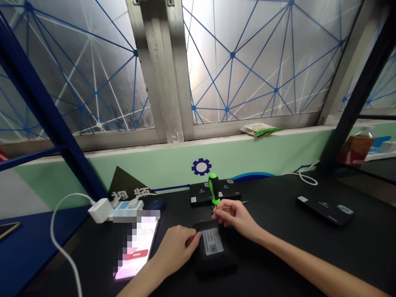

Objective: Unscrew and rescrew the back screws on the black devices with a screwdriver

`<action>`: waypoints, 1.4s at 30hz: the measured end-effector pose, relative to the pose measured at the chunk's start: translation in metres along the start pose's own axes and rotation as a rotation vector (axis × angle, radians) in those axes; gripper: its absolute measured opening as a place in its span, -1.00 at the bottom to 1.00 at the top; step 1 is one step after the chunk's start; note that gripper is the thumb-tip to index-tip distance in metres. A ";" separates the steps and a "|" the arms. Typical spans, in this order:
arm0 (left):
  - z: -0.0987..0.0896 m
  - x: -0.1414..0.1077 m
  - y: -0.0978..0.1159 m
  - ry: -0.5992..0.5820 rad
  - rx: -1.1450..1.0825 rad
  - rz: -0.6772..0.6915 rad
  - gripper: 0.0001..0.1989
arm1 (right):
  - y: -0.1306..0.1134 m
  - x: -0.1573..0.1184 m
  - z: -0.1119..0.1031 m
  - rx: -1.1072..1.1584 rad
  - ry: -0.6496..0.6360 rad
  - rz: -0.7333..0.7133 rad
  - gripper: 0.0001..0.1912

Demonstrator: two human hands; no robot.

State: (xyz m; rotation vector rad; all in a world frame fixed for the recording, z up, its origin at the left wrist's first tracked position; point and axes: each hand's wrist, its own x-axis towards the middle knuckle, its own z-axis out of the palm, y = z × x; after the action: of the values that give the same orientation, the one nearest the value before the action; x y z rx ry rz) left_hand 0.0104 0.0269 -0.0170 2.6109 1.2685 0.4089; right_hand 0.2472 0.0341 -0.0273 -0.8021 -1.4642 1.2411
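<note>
A black box-shaped device (213,258) with a white printed label lies on the black table in front of me. My left hand (179,245) is closed at its upper left edge, thumb and curled fingers against the casing. Just beyond the device's far edge, my right hand (232,214) pinches low around the shaft of a screwdriver (213,187). Its green and black handle stands nearly upright above the fingers. The fingers hide the screwdriver's tip.
Behind the screwdriver lie flat black devices (198,194); another (324,210) rests at right. A lit phone (139,247) is left of my left hand, near a power strip (126,208) with a white charger (100,210). A green packet (260,130) sits on the windowsill.
</note>
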 end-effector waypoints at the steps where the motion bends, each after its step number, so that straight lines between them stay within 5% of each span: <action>1: 0.000 0.000 0.000 0.001 0.003 0.001 -0.55 | 0.000 0.000 0.000 -0.006 -0.004 0.000 -0.66; 14: -0.001 0.000 0.001 -0.008 0.005 0.005 -0.54 | -0.001 0.000 0.000 -0.028 -0.002 -0.045 -0.66; 27: -0.002 0.001 0.002 -0.025 0.001 -0.002 -0.54 | -0.007 0.001 -0.001 0.081 0.133 -0.148 -0.68; 37: -0.002 0.000 0.002 -0.012 -0.035 -0.023 -0.53 | -0.015 -0.004 -0.002 0.050 0.087 -0.080 -0.63; 42: -0.002 0.000 0.002 0.031 -0.101 -0.090 -0.80 | -0.010 -0.005 0.001 -0.010 0.058 -0.063 -0.53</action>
State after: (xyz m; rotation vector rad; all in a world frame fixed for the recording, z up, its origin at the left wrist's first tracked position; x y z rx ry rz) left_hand 0.0116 0.0257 -0.0147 2.4633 1.3336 0.4854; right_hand 0.2485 0.0264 -0.0187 -0.7865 -1.4393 1.1553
